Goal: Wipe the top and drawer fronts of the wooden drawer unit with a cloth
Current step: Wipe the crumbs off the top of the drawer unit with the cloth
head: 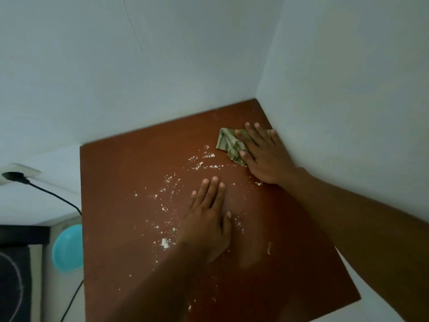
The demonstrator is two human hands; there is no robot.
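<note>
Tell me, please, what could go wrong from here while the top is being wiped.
1. The left hand lies flat among the white crumbs on the wooden top; a sweep may pass round it and leave crumbs beneath.
2. The cloth, pressed by the right hand beside the wall, looks bunched; a sweep toward the left edge could push crumbs off, perhaps into the blue bowl seen beside that edge.

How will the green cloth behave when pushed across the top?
Likely floppy: the cloth is crumpled into folds under the right hand. Probably thin and light, lying low beneath the fingers. It may bunch and skip some white crumbs on the top.
</note>
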